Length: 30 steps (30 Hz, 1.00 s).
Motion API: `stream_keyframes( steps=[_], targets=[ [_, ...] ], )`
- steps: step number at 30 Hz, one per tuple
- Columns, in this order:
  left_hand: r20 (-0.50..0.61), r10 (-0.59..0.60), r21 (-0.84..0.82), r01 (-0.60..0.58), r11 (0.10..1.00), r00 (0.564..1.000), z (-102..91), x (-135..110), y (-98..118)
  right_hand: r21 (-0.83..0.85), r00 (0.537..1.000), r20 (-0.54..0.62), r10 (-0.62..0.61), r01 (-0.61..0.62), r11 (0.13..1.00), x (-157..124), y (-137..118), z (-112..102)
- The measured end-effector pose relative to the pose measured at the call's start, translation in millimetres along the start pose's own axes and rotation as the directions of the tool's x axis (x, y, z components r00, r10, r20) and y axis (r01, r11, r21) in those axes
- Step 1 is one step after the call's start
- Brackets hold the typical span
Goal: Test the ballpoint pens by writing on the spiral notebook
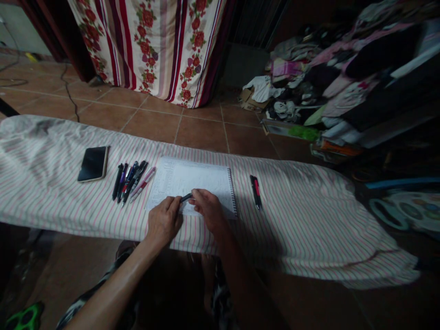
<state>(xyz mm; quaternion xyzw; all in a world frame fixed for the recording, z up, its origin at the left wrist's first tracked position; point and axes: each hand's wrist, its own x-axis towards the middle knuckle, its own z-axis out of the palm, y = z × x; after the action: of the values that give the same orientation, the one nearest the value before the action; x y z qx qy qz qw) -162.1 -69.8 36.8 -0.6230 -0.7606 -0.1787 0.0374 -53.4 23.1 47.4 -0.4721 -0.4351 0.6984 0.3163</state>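
Note:
My left hand [164,222] and my right hand [209,211] meet over the near edge of a spiral notebook [192,181] lying on a striped ironing board [309,224]. Both hands are closed on one dark pen [186,198], which shows between them. A row of several pens [132,181] lies left of the notebook. A dark pen and a red pen [256,191] lie together to its right.
A black phone [93,163] rests left of the pens. Beyond the board are a tiled floor [202,130], a floral curtain [154,46] and a heap of clothes [330,78] at the right. A green object [24,317] sits on the floor at bottom left.

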Motion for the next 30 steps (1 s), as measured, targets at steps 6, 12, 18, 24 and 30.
stream_keyframes(
  steps=[6,12,18,24,30],
  targets=[
    [-0.001,0.018,-0.007,-0.018,1.0,1.0,1.3,-1.2,0.0,-0.148,0.993,-0.053,-0.102,0.093,0.985,7.1,5.1,-3.4],
    [-0.008,-0.007,-0.016,0.007,1.0,1.0,0.6,-1.4,-0.4,0.007,0.999,0.042,-0.003,0.002,1.0,1.3,-1.4,-3.8],
    [-0.007,-0.003,-0.006,0.003,1.0,1.0,0.2,-1.4,0.8,-0.085,1.0,0.014,-0.008,0.009,0.996,-0.7,-1.6,-1.1],
    [0.025,-0.006,0.008,0.006,1.0,1.0,1.3,-1.4,0.5,-0.165,0.995,-0.036,-0.089,0.082,0.983,1.5,-0.9,-2.1],
    [0.043,-0.024,0.008,0.024,1.0,0.999,1.6,-0.1,0.5,-0.021,0.999,0.023,-0.024,0.024,0.999,2.1,-2.9,-4.3]
  ],
)
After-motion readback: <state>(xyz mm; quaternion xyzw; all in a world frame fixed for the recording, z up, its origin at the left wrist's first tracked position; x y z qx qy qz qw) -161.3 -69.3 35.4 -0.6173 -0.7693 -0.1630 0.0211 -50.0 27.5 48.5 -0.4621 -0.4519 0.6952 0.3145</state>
